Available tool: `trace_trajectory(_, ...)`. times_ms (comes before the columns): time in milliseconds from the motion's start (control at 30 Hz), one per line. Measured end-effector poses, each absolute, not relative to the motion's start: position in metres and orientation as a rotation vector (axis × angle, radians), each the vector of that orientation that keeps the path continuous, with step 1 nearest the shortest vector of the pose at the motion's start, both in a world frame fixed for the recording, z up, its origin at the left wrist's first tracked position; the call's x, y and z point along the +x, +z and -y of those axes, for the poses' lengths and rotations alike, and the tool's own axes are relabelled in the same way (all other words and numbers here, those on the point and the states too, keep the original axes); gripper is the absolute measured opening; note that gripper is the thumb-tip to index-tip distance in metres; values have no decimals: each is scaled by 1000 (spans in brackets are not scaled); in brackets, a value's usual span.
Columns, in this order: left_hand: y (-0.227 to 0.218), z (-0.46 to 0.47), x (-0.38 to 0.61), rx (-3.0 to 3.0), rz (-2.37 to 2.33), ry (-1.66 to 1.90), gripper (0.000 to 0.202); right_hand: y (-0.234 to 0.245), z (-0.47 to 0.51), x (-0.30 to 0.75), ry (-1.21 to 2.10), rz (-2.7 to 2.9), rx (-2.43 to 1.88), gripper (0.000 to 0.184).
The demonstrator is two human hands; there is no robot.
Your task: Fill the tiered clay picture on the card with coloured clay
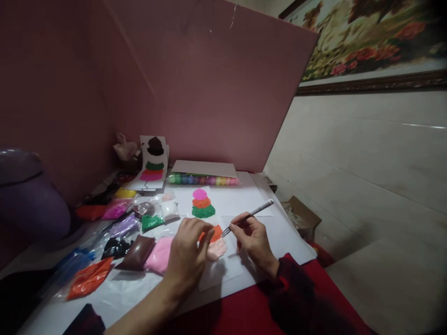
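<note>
Nearest the camera, my bare left forearm [150, 298] slants up to the white card [232, 267], the landmark for every place here. Guiding from afar, I see my left hand [188, 246] arched over the card's near half, thumb and forefinger bent close above the orange clay [217, 231]; I cannot tell whether their tips meet or pinch anything. My right hand [252, 236], over the card's right edge, has thumb and fingers clamped on a slim tool with a striped handle [262, 208], its tip at the orange clay, just above the ridged pale-pink clay [217, 250] on the card's near half. Magenta [200, 194], orange and green clay [204, 211] form a stack on the card's far half.

Left of the card lie a pink packet [160, 255] and a brown packet [137, 253]; beyond it, a strip of coloured balls [202, 180].

I judge that pressing the tip too hard could gouge or tear the soft clay, a low left thumb could smear the orange, and a sideways tug could slide the card if nothing pins it.
</note>
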State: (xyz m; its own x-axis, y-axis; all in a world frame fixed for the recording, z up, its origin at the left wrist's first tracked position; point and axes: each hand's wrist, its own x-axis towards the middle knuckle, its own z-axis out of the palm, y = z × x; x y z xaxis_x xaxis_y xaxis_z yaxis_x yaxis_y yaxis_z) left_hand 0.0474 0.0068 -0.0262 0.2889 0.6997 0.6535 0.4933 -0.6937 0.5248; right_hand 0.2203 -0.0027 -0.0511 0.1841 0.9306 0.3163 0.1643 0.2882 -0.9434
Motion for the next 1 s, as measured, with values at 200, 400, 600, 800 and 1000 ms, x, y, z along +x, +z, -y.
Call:
trace_trajectory(200, -32, -16, 53, 1995, -1020, 1043, 11, -49, 12, 209, 720, 1408, -1068, 10)
trace_trajectory(400, -33, -15, 52, 1869, -1027, 954, 24, -47, 8, 216, 781, 1251, -1009, 10)
trace_trajectory(600, -30, -21, 43, 1990, -1124, 1018, 24, -42, 3, 233, 620, 1092, -1054, 14)
trace_trajectory(800, -39, -23, 41, 2160, -1050, 973, 18, -49, 5, 228, 573, 1233, -1110, 10)
trace_trajectory(1000, -54, -23, 40, 2016, -1063, 973, 8, -54, 3, 229, 507, 1299, -1114, 8)
